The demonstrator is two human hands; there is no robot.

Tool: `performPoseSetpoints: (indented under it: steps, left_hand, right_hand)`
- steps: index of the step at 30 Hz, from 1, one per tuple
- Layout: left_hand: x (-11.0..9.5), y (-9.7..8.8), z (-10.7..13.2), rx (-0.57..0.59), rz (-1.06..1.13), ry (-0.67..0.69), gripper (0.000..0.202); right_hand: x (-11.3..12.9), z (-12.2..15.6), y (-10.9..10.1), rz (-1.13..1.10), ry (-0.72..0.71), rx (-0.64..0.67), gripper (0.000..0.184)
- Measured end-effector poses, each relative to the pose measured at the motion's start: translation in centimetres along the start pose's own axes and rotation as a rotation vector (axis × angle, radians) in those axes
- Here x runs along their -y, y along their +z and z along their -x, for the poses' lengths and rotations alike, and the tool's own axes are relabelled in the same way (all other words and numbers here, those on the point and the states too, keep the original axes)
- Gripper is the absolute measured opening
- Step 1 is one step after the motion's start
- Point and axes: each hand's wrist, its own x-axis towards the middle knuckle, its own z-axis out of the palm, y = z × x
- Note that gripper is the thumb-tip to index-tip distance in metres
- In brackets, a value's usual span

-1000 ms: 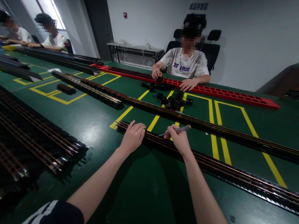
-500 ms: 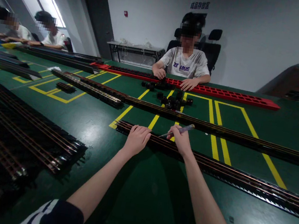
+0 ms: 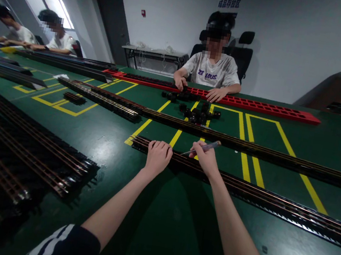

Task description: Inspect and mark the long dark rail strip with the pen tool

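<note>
A long black rail with copper-coloured strips [image 3: 263, 198] runs across the green table in front of me. Near its left end, my left hand [image 3: 158, 156] is closed over the rail, its fingers curled down the far side. My right hand [image 3: 204, 155] grips a screwdriver [image 3: 211, 145] with a clear, purplish handle. The screwdriver slants down to the left, and its thin shaft points at the top of the rail, just right of my left hand. Whether the tip touches a screw is too small to tell.
Several similar black rails [image 3: 22, 143] lie at the left. Another long rail [image 3: 251, 148] crosses beyond my hands. Behind it are small black parts [image 3: 199, 114] and a red slotted tray [image 3: 267, 108], where a co-worker [image 3: 213, 72] sits. Two more people work at far left.
My left wrist has shifted slightly, with the hand still on the rail. The screwdriver stays in nearly the same spot. The co-worker's hand at the red tray has moved a little.
</note>
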Motion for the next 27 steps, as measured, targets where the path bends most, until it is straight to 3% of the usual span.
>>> performPoseSetpoints:
  steps: [17, 27]
  left_hand:
    - [2.9, -0.2, -0.6, -0.056, -0.049, -0.038, 0.027]
    - [0.8, -0.3, 0.8, -0.046, -0.005, 0.048, 0.031]
  right_hand:
    - [0.5, 0.3, 1.2, -0.005, 0.024, 0.082, 0.032]
    - [0.6, 0.3, 0.9, -0.018, 0.009, 0.069, 0.03]
